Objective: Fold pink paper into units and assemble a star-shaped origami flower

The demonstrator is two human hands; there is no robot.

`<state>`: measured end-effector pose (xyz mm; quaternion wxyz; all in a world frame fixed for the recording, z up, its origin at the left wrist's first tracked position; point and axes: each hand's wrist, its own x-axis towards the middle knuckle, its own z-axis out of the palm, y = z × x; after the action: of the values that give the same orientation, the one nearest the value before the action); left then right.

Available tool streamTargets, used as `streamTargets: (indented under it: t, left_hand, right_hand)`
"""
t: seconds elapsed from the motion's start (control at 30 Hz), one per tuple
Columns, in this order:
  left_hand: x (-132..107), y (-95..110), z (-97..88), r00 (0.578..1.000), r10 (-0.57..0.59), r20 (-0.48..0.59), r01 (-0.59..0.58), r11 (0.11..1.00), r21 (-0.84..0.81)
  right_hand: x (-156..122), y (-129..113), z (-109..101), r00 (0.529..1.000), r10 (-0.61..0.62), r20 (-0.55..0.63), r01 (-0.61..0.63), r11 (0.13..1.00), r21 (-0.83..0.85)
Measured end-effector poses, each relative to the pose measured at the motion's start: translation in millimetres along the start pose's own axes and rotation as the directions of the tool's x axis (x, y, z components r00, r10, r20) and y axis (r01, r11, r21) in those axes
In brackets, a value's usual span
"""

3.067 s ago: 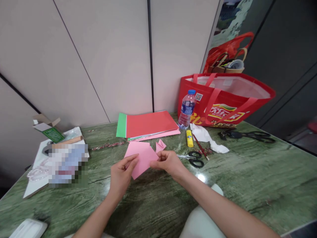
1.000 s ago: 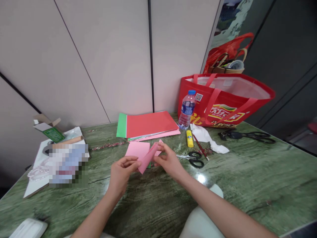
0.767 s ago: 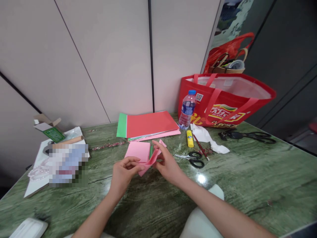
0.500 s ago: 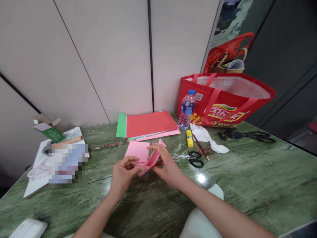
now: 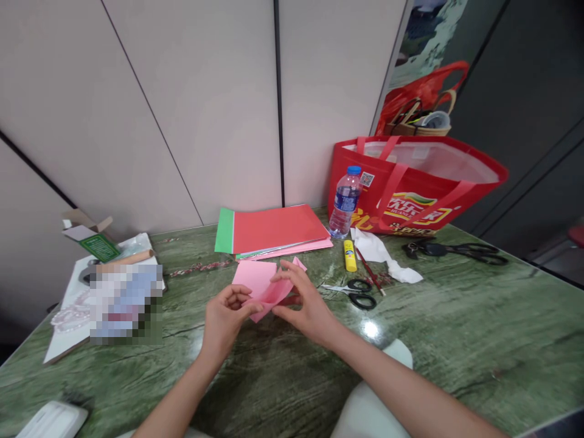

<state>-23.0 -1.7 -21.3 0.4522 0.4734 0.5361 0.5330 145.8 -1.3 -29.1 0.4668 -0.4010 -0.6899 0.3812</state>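
Note:
Both hands hold a folded pink paper (image 5: 270, 295) just above the green marble table (image 5: 456, 328). My left hand (image 5: 224, 316) pinches its lower left corner with thumb and fingers closed. My right hand (image 5: 306, 301) grips its right side, index finger laid along the top fold. Behind it a flat pink sheet (image 5: 252, 274) lies on the table, and a small pink scrap (image 5: 299, 263) pokes out behind my right hand.
A stack of red, green and pink paper (image 5: 271, 230) lies by the wall. Right of it stand a water bottle (image 5: 345, 202), a yellow glue stick (image 5: 349, 255), scissors (image 5: 356, 291), crumpled white tissue (image 5: 381, 250) and a red tote bag (image 5: 417, 182). A white board (image 5: 68, 292) sits left.
The pink paper, held spread out flat earlier, has been folded over into a narrower shape; my right hand's fingers shifted along its top edge while my left hand kept its pinch.

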Motion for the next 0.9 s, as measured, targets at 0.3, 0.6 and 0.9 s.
streamTargets:
  t: [0.3,0.6,0.9]
  left_hand:
    - [2.8,-4.5,-1.6,0.999,0.04,-0.036,-0.041,0.999,-0.033]
    - [-3.2,5.5,5.5,0.983,0.087,0.162,-0.054,0.978,-0.2]
    - [-3.1,3.4,6.5,0.991,0.005,0.134,0.015,0.989,-0.145]
  right_hand:
    - [4.3,6.7,2.0,0.996,0.071,-0.061,-0.068,0.996,0.051]
    - [12.1,12.8,-3.0,0.971,0.069,-0.23,-0.038,0.99,0.138]
    - [9.2,6.3,-1.8,0.994,0.047,-0.103,-0.032,0.989,0.145]
